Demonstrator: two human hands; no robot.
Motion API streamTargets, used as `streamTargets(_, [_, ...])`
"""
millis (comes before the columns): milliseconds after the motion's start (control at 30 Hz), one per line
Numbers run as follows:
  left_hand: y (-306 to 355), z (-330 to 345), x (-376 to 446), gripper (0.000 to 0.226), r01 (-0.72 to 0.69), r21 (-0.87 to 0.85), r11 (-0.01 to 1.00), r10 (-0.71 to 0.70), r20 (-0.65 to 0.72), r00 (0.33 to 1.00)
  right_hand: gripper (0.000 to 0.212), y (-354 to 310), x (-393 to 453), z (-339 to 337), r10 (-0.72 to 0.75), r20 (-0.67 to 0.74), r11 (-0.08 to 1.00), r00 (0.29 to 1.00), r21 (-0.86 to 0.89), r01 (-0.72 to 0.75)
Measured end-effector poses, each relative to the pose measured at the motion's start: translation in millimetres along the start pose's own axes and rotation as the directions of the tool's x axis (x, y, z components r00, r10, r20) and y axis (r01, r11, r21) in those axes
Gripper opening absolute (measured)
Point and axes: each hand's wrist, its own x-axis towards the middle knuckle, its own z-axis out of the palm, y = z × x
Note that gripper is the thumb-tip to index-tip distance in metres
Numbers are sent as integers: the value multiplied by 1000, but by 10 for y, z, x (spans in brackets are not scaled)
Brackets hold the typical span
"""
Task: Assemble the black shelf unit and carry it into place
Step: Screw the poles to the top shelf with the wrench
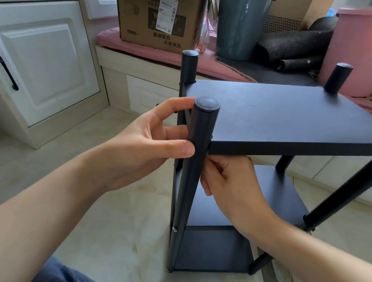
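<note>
Black shelf unit [279, 115] stands on the tiled floor [122, 215] at centre frame, three boards fitted between round posts. Near post [194, 166] is pinched by the left hand [153, 145], thumb and fingers curled round it just below the cap. Right hand [232, 180] is curled at the post under the top board [298, 116]; whether a fastener is held cannot be told. Step judged: securing that corner joint. Next, tightening and a squareness check are called for before lifting.

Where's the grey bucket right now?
In the head view, the grey bucket stands at top centre on the pink cushion, between the cardboard box on its left and the pink bin on its right.
</note>
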Motion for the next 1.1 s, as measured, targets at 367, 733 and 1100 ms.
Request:
streamTargets(367, [-7, -38, -7, 77, 0, -8, 1000, 0, 0, 1000, 35, 7, -36, -26, 4, 31, 993, 1000, -116, 0])
streamTargets(733, [-2, -39, -23, 71, -6, -23, 1000, 6, 28, 1000, 19, 107, -214, -275, 85, 80, 921, 993, -387, -48])
streamTargets(1100, [26, 199, -130, 106, 50, 409, 911, -24, -68, 997, 24, 84, -349, -408, 187, 79, 841, 979, -529, -118])
